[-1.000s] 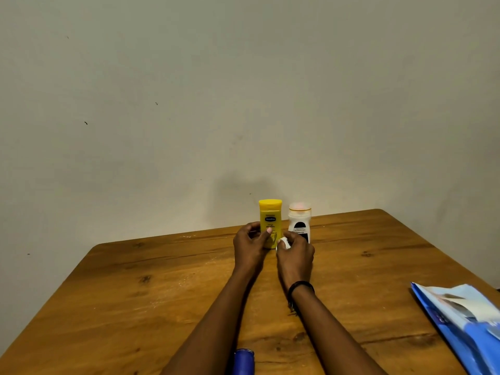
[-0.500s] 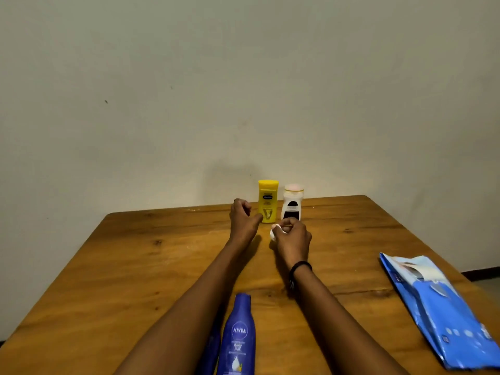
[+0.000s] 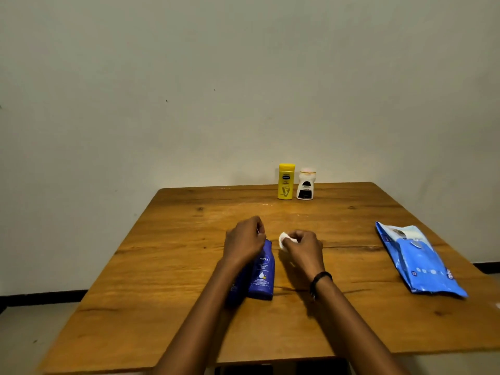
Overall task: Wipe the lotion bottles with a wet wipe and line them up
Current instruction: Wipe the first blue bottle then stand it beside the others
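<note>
Wooden bench (image 3: 189,266) under a bare wall, head view: both hands have drawn back from the yellow bottle (image 3: 286,182) and white bottle (image 3: 305,188), which stand side by side at the far edge. The left grip (image 3: 243,242) curls over the top of the blue bottle (image 3: 263,274); whether it clamps I cannot tell. The right grip (image 3: 304,247) pinches the wet wipe (image 3: 283,239). Likely two are done and the blue one is next.

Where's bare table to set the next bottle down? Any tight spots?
Free: far edge of the table left of the yellow bottle and right of the white bottle; also between the right hand and the wipes pack. Crowded: the centre, where left hand, blue bottle and wipe sit close.
</note>
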